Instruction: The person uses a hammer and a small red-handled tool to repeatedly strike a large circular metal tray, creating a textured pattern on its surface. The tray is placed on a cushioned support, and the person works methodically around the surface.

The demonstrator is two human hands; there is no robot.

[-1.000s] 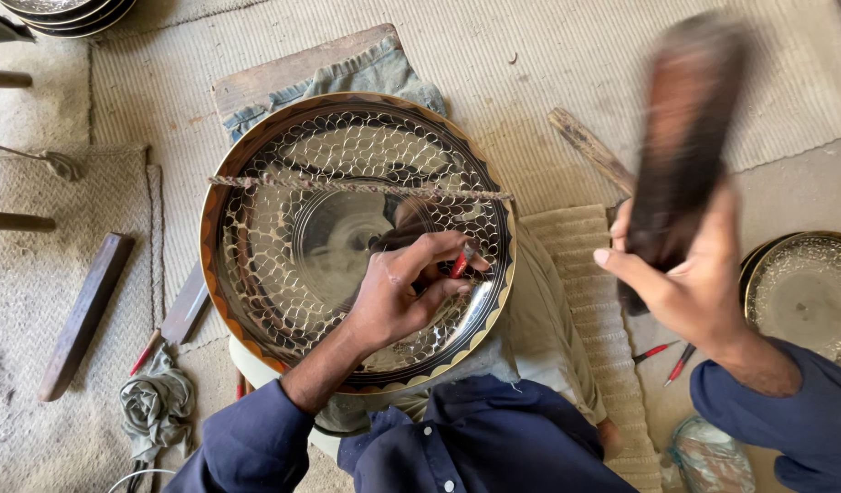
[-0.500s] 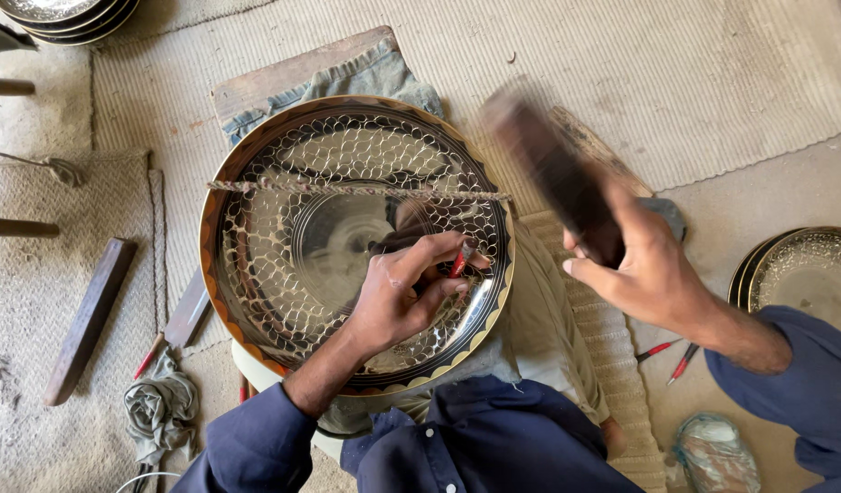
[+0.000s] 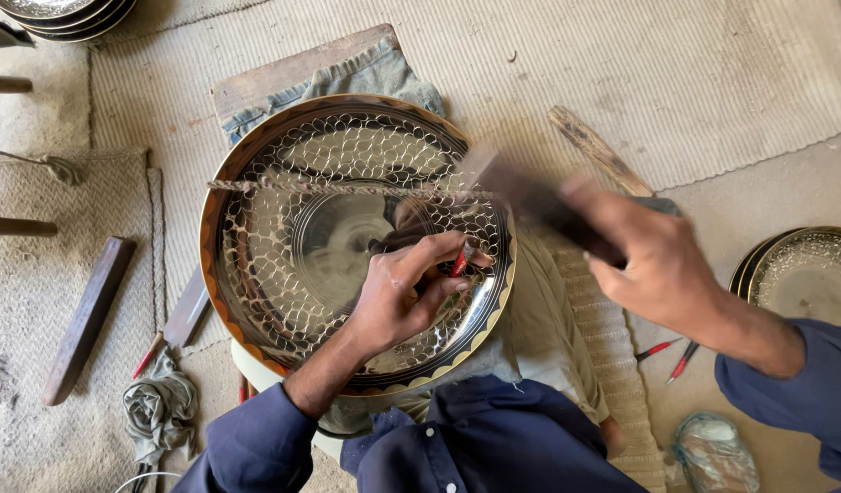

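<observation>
Large round engraved metal tray (image 3: pixel 283 246), scale pattern, dark-and-gold rim, lies on cloth over lap at frame centre. Twisted cord (image 3: pixel 329 187) stretched across tray's upper half. Left hand (image 3: pixel 407 292) rests on tray at 4 o'clock, grip pinched narrow around red-handled chisel (image 3: pixel 459 262), tip on metal. Right hand (image 3: pixel 658 265) at 3 o'clock beside tray, grip closed round dark wooden mallet (image 3: pixel 530 196), blurred, head over tray rim near chisel. Stacked engraved plates (image 3: pixel 804 274) further out at 3 o'clock on floor mat.
</observation>
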